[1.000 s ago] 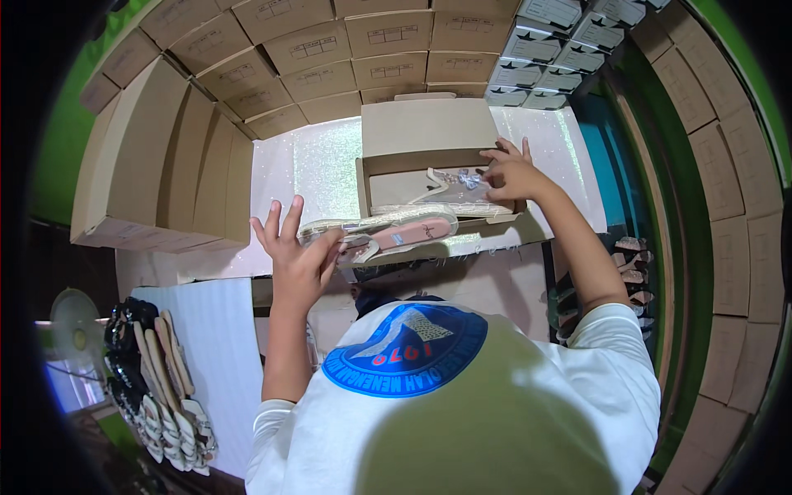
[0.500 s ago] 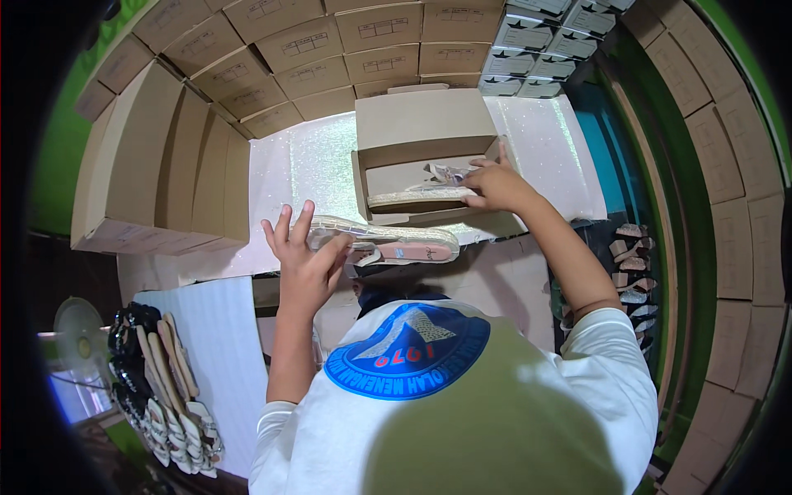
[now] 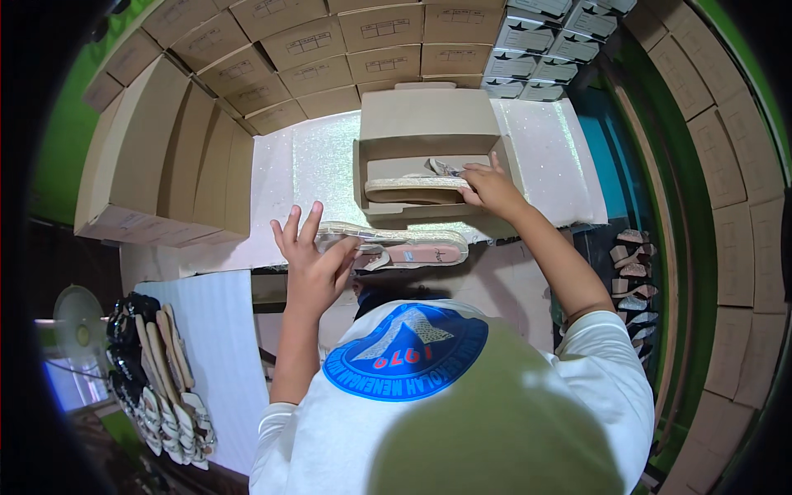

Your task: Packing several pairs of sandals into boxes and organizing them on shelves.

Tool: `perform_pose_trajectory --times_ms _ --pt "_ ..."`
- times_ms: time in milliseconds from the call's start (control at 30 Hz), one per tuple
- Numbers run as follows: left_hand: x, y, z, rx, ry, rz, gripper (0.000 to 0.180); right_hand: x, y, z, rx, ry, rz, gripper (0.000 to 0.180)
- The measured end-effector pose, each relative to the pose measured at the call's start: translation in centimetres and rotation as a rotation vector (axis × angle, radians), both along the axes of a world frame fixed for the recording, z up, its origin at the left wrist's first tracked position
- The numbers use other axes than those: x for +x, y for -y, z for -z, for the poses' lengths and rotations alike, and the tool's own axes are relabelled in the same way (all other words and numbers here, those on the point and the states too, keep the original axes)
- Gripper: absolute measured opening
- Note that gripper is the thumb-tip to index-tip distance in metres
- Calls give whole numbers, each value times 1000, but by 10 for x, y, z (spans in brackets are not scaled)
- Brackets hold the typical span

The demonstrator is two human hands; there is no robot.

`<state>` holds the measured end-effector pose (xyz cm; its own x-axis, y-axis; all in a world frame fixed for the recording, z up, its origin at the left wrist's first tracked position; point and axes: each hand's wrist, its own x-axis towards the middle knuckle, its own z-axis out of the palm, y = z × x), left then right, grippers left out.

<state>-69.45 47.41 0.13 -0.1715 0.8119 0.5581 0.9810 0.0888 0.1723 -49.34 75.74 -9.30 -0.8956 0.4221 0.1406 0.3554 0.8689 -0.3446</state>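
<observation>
Sandal [image 3: 417, 189] in box [image 3: 429, 124] under right grip [image 3: 492, 188]; left grip [image 3: 309, 264] touches second sandal [image 3: 396, 246].

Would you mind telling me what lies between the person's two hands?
In the head view, a flat sandal lies on the table between the left hand and the right hand, the left fingers touching its end.

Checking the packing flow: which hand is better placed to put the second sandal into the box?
Left, probably: the left hand already touches the glittery flat sandal outside the open cardboard box; the right hand is inside it.
</observation>
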Motion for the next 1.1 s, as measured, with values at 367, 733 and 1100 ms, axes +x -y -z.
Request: perform_pose_trajectory --times_ms 367,733,1100 --pt "8 -15 -1 4 10 15 15 -3 -1 -14 -122 282 75 34" --pt "8 -62 -33 12 -115 33 15 5 20 -111 -653 64 -177 45" --pt "-31 -134 -22 12 -42 -55 54 26 2 -93 -53 -171 319 29"
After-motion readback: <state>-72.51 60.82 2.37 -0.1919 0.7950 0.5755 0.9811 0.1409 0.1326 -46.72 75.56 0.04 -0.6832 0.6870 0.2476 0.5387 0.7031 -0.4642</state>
